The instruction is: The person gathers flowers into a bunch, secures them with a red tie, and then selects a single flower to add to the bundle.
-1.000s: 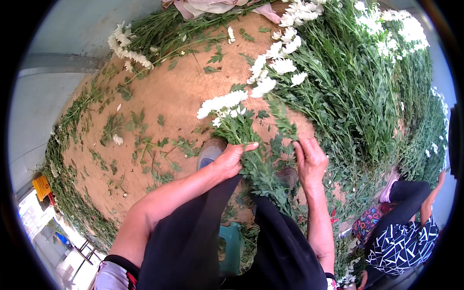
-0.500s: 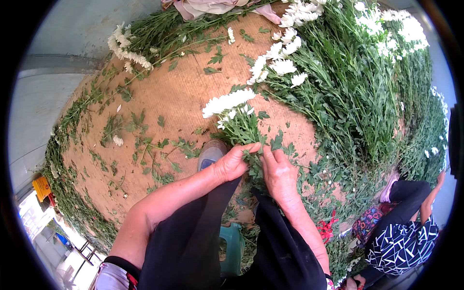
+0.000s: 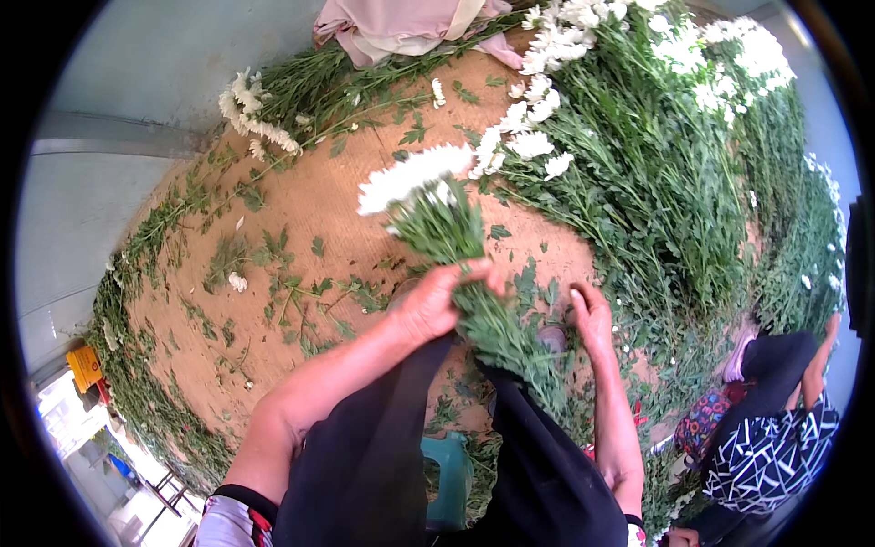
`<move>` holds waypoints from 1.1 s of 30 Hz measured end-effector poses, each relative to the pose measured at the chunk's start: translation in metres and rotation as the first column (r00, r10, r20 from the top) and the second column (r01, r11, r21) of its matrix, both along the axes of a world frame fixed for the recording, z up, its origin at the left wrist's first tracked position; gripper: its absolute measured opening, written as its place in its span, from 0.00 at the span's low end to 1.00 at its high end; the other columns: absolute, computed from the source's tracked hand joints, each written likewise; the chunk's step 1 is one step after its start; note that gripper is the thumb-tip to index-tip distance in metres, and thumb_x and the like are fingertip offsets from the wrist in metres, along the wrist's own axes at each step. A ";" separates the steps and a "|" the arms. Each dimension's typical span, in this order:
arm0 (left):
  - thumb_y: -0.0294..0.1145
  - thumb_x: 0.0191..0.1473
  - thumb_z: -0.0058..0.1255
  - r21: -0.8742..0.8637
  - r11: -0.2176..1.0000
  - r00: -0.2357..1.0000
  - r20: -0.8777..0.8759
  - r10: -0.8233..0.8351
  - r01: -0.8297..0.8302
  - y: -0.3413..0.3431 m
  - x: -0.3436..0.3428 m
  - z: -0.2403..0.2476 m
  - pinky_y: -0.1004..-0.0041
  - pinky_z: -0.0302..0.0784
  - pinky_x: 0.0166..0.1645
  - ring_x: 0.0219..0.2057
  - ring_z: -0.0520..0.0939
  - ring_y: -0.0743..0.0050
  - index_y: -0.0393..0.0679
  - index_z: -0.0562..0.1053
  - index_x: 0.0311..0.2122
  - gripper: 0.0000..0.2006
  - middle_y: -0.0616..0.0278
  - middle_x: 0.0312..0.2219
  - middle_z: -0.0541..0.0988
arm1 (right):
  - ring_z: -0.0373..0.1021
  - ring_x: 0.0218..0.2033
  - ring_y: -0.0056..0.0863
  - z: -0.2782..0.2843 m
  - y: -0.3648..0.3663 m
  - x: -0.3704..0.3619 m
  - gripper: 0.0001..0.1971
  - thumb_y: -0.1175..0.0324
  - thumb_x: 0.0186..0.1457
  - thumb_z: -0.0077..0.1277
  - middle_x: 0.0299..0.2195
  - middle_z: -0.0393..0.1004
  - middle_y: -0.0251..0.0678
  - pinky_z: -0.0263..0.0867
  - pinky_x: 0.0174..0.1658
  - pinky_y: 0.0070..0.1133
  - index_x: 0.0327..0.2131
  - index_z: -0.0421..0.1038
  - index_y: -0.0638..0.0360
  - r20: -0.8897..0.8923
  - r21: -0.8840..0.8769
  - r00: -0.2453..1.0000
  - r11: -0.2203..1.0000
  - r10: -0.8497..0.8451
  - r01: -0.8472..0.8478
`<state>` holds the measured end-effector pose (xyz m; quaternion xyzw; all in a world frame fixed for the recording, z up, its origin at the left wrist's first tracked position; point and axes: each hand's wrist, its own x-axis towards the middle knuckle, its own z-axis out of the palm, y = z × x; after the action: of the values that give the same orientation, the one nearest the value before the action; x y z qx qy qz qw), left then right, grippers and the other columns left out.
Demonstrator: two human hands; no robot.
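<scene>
A bunch of white chrysanthemums (image 3: 433, 219) is held in my left hand (image 3: 436, 299), whose fingers wrap round the leafy stems. The white heads stand together at the upper left end. Below the hand, the leafy stem ends (image 3: 515, 351) slant down to the right over my knee. My right hand (image 3: 592, 314) is apart from the bunch, just right of its stems. Its fingers are loosely bent and slightly apart, with nothing visible in them.
A large heap of cut chrysanthemums (image 3: 638, 173) fills the right side. More flowers (image 3: 260, 114) lie at the far left beside a pink cloth (image 3: 387, 27). Loose leaves litter the brown ground covering (image 3: 355, 182). A green stool (image 3: 447, 474) is beneath me; another person (image 3: 770, 456) sits lower right.
My right hand has left the stems and moved right. My left hand keeps the bunch, which has tilted and shifted slightly left at its heads.
</scene>
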<state>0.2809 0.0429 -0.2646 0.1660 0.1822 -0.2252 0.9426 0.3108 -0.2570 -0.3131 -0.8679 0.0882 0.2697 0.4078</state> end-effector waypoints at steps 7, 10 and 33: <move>0.44 0.58 0.50 0.508 0.750 0.809 0.585 0.059 -0.423 0.102 0.072 0.226 0.73 0.70 0.39 0.28 0.75 0.75 0.47 0.71 0.25 0.14 0.67 0.22 0.73 | 0.74 0.44 0.39 0.050 -0.104 -0.037 0.23 0.55 0.56 0.56 0.47 0.74 0.49 0.68 0.50 0.30 0.47 0.74 0.65 0.148 -0.314 0.989 0.948 -0.004 0.051; 0.35 0.56 0.56 0.621 0.658 0.694 0.691 -0.204 -0.425 0.114 0.066 0.367 0.77 0.72 0.34 0.26 0.75 0.79 0.39 0.76 0.34 0.09 0.67 0.25 0.76 | 0.73 0.46 0.35 0.124 -0.090 -0.061 0.22 0.58 0.57 0.56 0.47 0.73 0.43 0.68 0.52 0.28 0.50 0.72 0.63 0.296 -0.134 0.946 0.975 -0.130 0.176; 0.29 0.37 0.74 0.812 -0.406 0.135 -0.498 -0.857 0.419 -0.040 -0.203 0.372 0.73 0.75 0.47 0.37 0.81 0.77 0.37 0.77 0.43 0.25 0.62 0.37 0.83 | 0.46 0.69 0.38 0.339 0.005 -0.268 0.46 0.31 0.61 0.29 0.66 0.53 0.45 0.41 0.69 0.33 0.66 0.49 0.65 0.570 0.783 0.753 0.497 -0.329 -0.375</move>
<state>0.0777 0.0033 0.1074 0.7671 -0.0719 -0.5721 0.2813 0.0429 -0.2516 0.0258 -0.5776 -0.2214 -0.0413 0.7846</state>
